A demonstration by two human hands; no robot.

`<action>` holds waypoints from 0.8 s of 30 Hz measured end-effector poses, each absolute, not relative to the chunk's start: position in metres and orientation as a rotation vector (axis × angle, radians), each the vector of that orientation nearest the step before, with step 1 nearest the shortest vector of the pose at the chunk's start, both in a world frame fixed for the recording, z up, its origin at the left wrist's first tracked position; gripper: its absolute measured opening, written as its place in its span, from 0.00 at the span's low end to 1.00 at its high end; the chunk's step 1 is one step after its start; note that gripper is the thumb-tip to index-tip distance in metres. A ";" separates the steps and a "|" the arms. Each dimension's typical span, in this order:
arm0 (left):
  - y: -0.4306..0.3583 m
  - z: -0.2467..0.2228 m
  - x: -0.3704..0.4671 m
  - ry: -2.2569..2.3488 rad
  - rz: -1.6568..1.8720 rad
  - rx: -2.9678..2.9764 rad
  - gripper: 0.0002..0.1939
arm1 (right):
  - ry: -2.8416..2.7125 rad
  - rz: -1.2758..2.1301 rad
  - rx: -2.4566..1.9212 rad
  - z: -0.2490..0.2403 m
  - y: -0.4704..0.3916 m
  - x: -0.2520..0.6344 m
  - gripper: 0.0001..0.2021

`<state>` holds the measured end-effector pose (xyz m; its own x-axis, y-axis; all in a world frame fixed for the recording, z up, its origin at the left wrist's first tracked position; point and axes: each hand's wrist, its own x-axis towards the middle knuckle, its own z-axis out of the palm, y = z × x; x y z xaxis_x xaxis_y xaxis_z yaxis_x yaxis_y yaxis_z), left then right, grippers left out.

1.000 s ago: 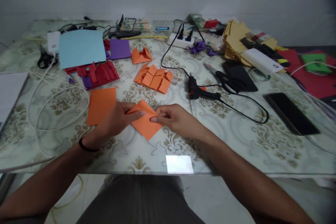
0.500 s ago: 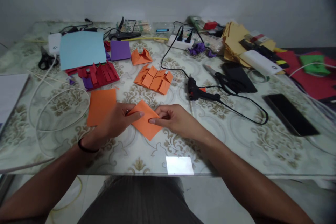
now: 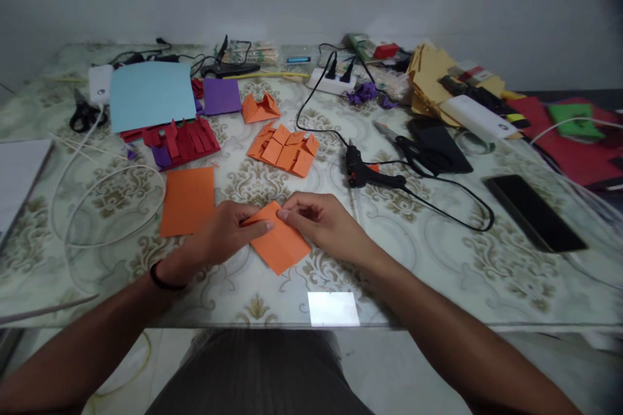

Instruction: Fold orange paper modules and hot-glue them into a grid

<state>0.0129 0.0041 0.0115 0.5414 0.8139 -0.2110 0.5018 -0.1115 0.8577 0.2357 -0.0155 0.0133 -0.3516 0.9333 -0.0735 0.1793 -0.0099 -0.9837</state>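
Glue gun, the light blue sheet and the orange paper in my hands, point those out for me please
Glue gun (image 3: 360, 172): head view, on its black body.
Light blue sheet (image 3: 152, 97): head view, middle of its upper face.
Held orange paper (image 3: 282, 243): head view, its uncovered face.

no legible text, small mark (image 3: 503, 127) on white device (image 3: 479, 117) at right, unreadable

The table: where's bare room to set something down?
Bare: between the right forearm, phone and near table edge; also between the held orange paper and that edge. Crowded: the back, around the power strip and yellow paper.
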 end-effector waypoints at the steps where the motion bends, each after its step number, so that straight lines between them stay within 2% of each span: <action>1: 0.004 0.011 0.013 1.096 0.385 1.769 0.24 | -1.595 1.422 -1.171 0.013 -0.016 0.235 0.18; 5: 0.004 0.012 0.015 1.111 0.346 1.781 0.24 | -1.572 1.399 -1.123 0.010 -0.016 0.234 0.13; 16: 0.003 0.018 0.020 1.017 0.297 1.793 0.24 | -1.567 1.393 -1.059 0.005 -0.017 0.230 0.08; 24: 0.004 0.011 0.015 1.132 0.428 1.744 0.24 | -1.543 1.371 -1.095 0.004 -0.014 0.232 0.09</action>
<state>0.0147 0.0037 0.0115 0.5045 0.8396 -0.2016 0.4966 -0.0911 0.8632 0.2322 -0.0138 0.0041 -0.3208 0.9471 0.0105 0.1011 0.0453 -0.9938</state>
